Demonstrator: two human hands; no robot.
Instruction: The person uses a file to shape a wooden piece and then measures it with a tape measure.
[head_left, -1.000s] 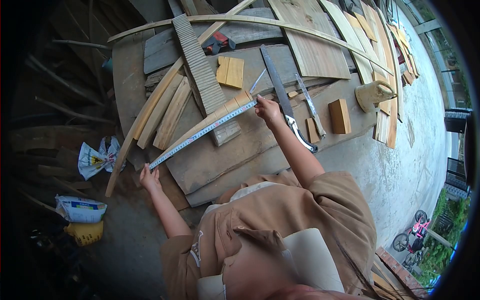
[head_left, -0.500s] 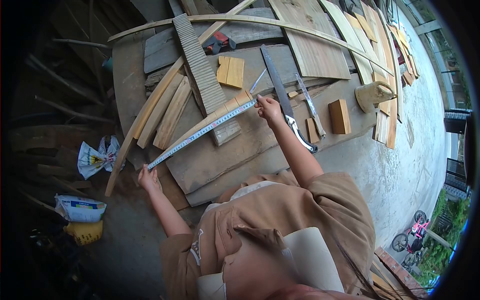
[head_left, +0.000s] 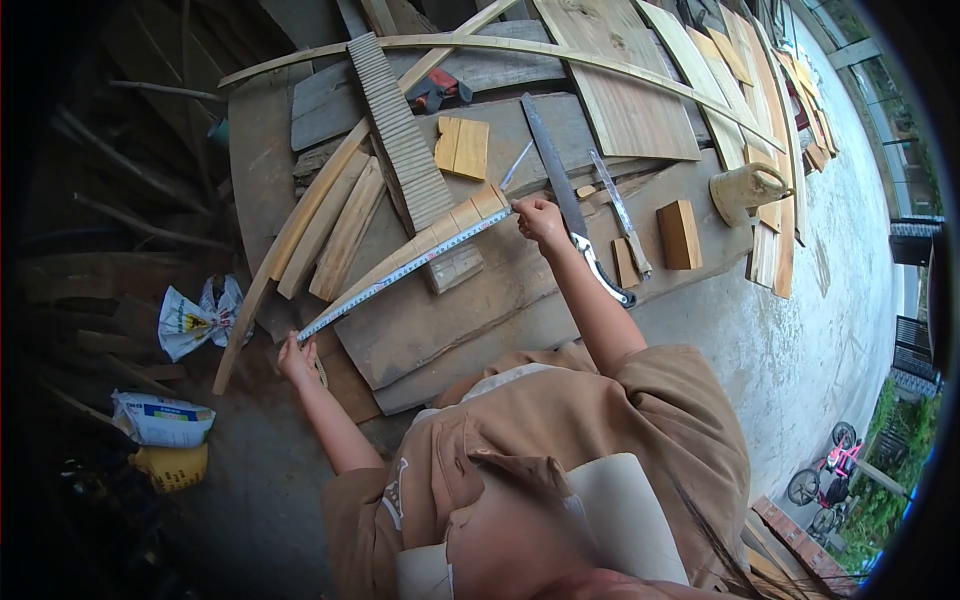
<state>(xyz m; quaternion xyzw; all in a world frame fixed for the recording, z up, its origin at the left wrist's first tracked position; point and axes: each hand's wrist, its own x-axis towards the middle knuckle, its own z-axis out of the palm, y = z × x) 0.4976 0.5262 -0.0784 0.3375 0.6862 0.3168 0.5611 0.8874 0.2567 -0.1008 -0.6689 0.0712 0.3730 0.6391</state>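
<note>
A white measuring tape point(head_left: 410, 266) is stretched at a slant along the near edge of a light wooden strip point(head_left: 440, 228) that has dark lines across it. My left hand point(head_left: 298, 360) is closed on the tape's lower left end, beside the strip's narrow tip. Fingers of my right hand point(head_left: 540, 220) pinch the tape at the strip's wider upper right end. Just past that hand lies a hand saw point(head_left: 552, 155) with its blade pointing away. A short wood block point(head_left: 455, 268) sits beneath the strip.
On the plank bench point(head_left: 450, 325) are a ridged wooden slat point(head_left: 398, 130), a yellowish block point(head_left: 462, 147), a chisel-like tool point(head_left: 620, 210), an upright block point(head_left: 679, 235) and a cream container point(head_left: 745, 192). Curved strips lie left; boards point(head_left: 625, 80) lie at the back. Bags point(head_left: 165, 418) rest on the floor.
The view has shifted very slightly. Both hands keep their hold on the tape along the strip, and my right fingers have moved slightly at its end.
</note>
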